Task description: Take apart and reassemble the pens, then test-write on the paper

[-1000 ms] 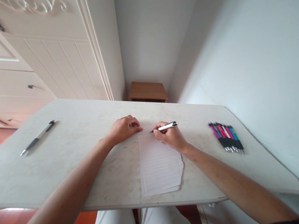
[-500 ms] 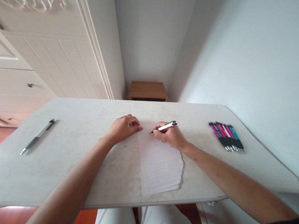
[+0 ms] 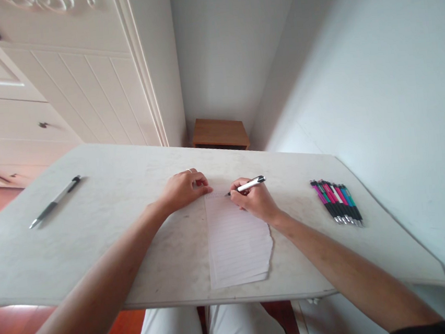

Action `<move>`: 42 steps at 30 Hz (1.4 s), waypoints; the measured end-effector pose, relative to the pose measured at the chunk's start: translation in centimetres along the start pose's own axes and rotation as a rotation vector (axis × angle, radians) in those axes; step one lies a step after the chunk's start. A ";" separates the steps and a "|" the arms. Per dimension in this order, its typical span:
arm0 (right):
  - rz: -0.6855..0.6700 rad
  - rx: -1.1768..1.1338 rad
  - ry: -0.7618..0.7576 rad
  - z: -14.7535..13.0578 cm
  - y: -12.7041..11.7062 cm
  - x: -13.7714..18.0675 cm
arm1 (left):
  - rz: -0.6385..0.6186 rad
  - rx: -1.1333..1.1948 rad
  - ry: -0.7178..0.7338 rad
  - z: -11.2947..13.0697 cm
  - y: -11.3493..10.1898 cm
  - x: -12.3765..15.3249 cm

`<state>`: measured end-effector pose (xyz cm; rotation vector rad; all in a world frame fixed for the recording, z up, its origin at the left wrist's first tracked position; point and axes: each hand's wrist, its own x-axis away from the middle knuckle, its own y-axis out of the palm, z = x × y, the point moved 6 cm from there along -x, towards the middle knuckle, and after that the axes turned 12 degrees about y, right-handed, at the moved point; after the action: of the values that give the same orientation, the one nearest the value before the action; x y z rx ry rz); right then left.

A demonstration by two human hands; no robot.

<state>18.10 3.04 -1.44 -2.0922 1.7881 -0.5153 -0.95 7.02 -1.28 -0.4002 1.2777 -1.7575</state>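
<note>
My right hand (image 3: 254, 200) is closed around a white pen (image 3: 250, 185) with black ends. The pen's tip meets the upper part of a sheet of lined paper (image 3: 238, 244), where a short line of faint marks shows near the top edge. My left hand (image 3: 185, 189), a ring on one finger, rests on the table with its fingers curled. Its thumb and fingertips press at the paper's top left corner. The paper lies flat, its right edge torn and uneven. What the marks say is too small to read.
A larger-looking white and grey pen (image 3: 55, 202) lies at the left of the white table (image 3: 128, 165). Several coloured pens (image 3: 336, 201) lie side by side at the right. Beyond the table stand a small wooden cabinet (image 3: 219, 132) and a white wardrobe (image 3: 101, 94); a wall borders the right.
My right hand has shifted slightly right along the paper's top with the pen, and the row of marks is longer. My left hand has stayed in place.
</note>
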 end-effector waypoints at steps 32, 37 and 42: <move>0.028 -0.020 0.010 0.0 -0.3 0.0 | -0.003 -0.005 -0.007 0.0 0.0 -0.1; 0.007 -0.056 0.025 0.3 -0.2 -0.1 | -0.006 0.001 -0.013 0.1 -0.2 0.0; -0.009 -0.043 0.021 0.3 -0.2 -0.1 | -0.005 0.000 -0.010 0.0 0.0 -0.1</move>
<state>18.38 3.20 -1.66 -2.1326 1.8174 -0.5078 -0.89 7.08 -1.20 -0.4122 1.2706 -1.7575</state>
